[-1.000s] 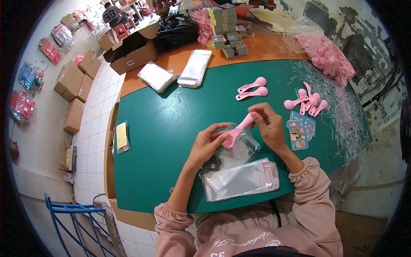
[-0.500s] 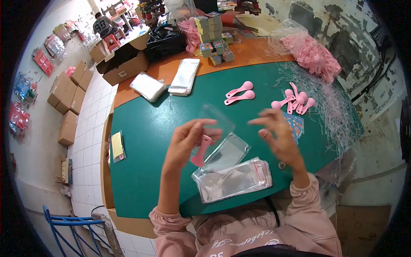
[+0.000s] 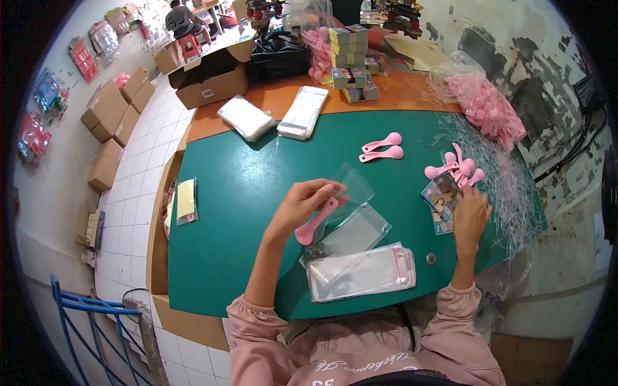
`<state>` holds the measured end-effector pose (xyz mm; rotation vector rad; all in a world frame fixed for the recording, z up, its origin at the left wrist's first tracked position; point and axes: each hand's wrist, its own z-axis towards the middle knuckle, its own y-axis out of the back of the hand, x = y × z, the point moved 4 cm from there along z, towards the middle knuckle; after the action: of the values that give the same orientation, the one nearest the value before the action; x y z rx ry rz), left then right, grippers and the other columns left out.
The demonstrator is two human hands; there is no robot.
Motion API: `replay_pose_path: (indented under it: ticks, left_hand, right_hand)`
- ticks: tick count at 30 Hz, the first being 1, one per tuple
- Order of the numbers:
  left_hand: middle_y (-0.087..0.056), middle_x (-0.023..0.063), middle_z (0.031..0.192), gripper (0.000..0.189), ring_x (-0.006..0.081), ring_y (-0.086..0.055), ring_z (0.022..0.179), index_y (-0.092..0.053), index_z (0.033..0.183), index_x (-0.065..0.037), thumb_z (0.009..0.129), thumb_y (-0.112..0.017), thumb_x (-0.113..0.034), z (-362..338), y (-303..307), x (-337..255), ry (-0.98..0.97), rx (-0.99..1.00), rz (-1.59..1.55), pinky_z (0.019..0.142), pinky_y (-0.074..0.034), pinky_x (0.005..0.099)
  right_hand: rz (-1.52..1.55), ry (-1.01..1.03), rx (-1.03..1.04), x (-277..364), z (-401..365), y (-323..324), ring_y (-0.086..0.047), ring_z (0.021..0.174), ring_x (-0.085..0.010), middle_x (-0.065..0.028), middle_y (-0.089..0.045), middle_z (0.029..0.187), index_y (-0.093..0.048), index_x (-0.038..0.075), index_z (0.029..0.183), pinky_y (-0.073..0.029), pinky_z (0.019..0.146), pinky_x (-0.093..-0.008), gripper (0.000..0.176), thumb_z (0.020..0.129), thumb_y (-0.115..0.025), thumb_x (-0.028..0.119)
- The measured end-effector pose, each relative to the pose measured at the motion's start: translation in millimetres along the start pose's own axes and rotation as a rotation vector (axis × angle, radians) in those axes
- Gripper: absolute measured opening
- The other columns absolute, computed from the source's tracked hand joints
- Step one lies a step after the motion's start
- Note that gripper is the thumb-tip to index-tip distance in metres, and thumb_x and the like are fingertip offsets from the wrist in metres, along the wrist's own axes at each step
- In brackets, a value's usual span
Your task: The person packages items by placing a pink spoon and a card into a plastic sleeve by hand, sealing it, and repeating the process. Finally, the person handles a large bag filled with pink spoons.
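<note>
Across the green tabletop [image 3: 219, 257], close to the person's lap, lies the sleeve stack [image 3: 360, 273], a pile of clear plastic bags that look thin, limp and slippery; one is probably best lifted by a corner. Just beyond the sleeve stack, a loose sleeve [image 3: 365, 228] lies flat. Beyond the sleeve stack and to its left is the left hand [image 3: 308, 202], its grip drawn in, thumb against fingers, pinching the pink spoon together with a clear sleeve [image 3: 358, 183]. To the right of the sleeve stack and farther out, the right hand [image 3: 473, 215] is over the printed cards [image 3: 441, 217], its fingertips at their far corner; whether this grip pinches a card or only touches it, I cannot tell. The cards look light, flat and easily creased, so an edge seems the place to hold them. The pink spoon [image 3: 317, 222] slants beyond the left end of the sleeve stack, bowl lowest and handle end up at the fingers; it looks light, stiff and smooth, and the slim handle should give a surer hold than the round bowl
</note>
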<state>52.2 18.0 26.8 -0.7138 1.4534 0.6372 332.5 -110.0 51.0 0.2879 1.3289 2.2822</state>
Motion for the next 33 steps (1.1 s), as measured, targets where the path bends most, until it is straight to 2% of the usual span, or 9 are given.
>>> replay_pose_path:
  ticks: [1,3,5,7,13,18,28,31,33]
  left_hand:
    - [-0.064,0.013,0.088,0.029,0.0143,-0.061,0.08,-0.059,0.101,0.004,0.092,-0.045,-0.02,2,-2,1,-0.002,-0.007,0.044,0.071,-0.05,0.0246]
    - [-0.064,0.0122,0.089,0.03,0.0148,-0.06,0.082,-0.059,0.103,0.004,0.091,-0.046,-0.021,7,-5,6,-0.01,-0.003,0.094,0.074,-0.05,0.0249]
    - [-0.064,0.0121,0.09,0.03,0.0144,-0.06,0.081,-0.059,0.103,0.003,0.092,-0.045,-0.021,11,-7,13,0.003,-0.013,0.074,0.073,-0.05,0.0248]
    - [-0.064,0.012,0.09,0.03,0.014,-0.06,0.08,-0.059,0.103,0.003,0.092,-0.045,-0.021,14,-7,16,0.017,-0.024,0.061,0.072,-0.05,0.0246]
    - [-0.064,0.009,0.086,0.031,0.0112,-0.06,0.076,-0.06,0.103,0.002,0.092,-0.045,-0.023,12,-4,16,0.089,-0.058,0.051,0.067,-0.049,0.0236]
    - [-0.061,0.0021,0.077,0.031,0.0059,-0.052,0.067,-0.061,0.099,0.003,0.09,-0.049,-0.025,12,1,19,0.075,0.002,0.351,0.058,-0.044,0.0211]
    - [-0.06,0.0031,0.068,0.026,0.0056,-0.049,0.061,-0.062,0.099,0.0,0.088,-0.052,-0.021,12,-11,22,0.039,0.095,0.384,0.056,-0.041,0.0225]
    - [-0.063,0.0069,0.07,0.03,0.0059,-0.053,0.065,-0.056,0.109,-0.001,0.087,-0.054,-0.021,8,-22,14,0.009,0.172,0.357,0.057,-0.042,0.0222]
    - [-0.064,0.008,0.079,0.04,0.0068,-0.054,0.072,-0.045,0.121,-0.003,0.087,-0.054,-0.022,5,-23,8,0.016,0.1,0.447,0.063,-0.045,0.0239]
  right_hand:
    - [-0.053,0.041,-0.089,9,9,10,-0.051,0.088,-0.0288,-0.011,-0.054,0.087,-0.057,0.006,0.088,-0.04,0.075,-0.0427,0.014,0.074,-0.056,0.005]
    - [0.276,0.227,-0.081,30,31,16,-0.052,0.086,-0.0295,-0.0117,-0.054,0.088,-0.058,0.005,0.087,-0.041,0.076,-0.0416,0.012,0.077,-0.053,0.005]
    - [0.786,0.395,0.091,54,47,11,-0.054,0.081,-0.0221,-0.0087,-0.053,0.089,-0.057,0.004,0.094,-0.044,0.07,-0.0338,0.014,0.08,-0.052,0.005]
    - [1.284,0.228,0.384,80,55,-1,-0.055,0.073,-0.0143,-0.0063,-0.052,0.085,-0.059,0.003,0.097,-0.046,0.06,-0.0267,0.017,0.081,-0.051,0.002]
    - [1.269,0.437,0.285,113,49,6,-0.057,0.076,-0.0225,-0.0121,-0.054,0.087,-0.06,0.005,0.096,-0.047,0.067,-0.0302,0.019,0.077,-0.055,0.004]
    - [1.204,0.649,0.322,118,39,6,-0.059,0.078,-0.0242,-0.013,-0.057,0.09,-0.06,0.003,0.093,-0.048,0.069,-0.0321,0.018,0.075,-0.057,0.006]
    - [1.251,0.541,0.549,119,28,1,-0.06,0.067,-0.021,-0.0126,-0.058,0.078,-0.059,0.0,0.09,-0.048,0.065,-0.0297,0.02,0.073,-0.062,0.012]
    - [1.2,0.537,0.725,133,12,-20,-0.056,0.064,-0.0177,-0.0108,-0.058,0.072,-0.057,0.002,0.092,-0.045,0.06,-0.0279,0.028,0.071,-0.067,0.017]
    - [1.313,0.523,0.63,139,7,-23,-0.054,0.061,-0.0165,-0.0097,-0.058,0.069,-0.056,0.002,0.086,-0.043,0.057,-0.0279,0.026,0.069,-0.068,0.017]
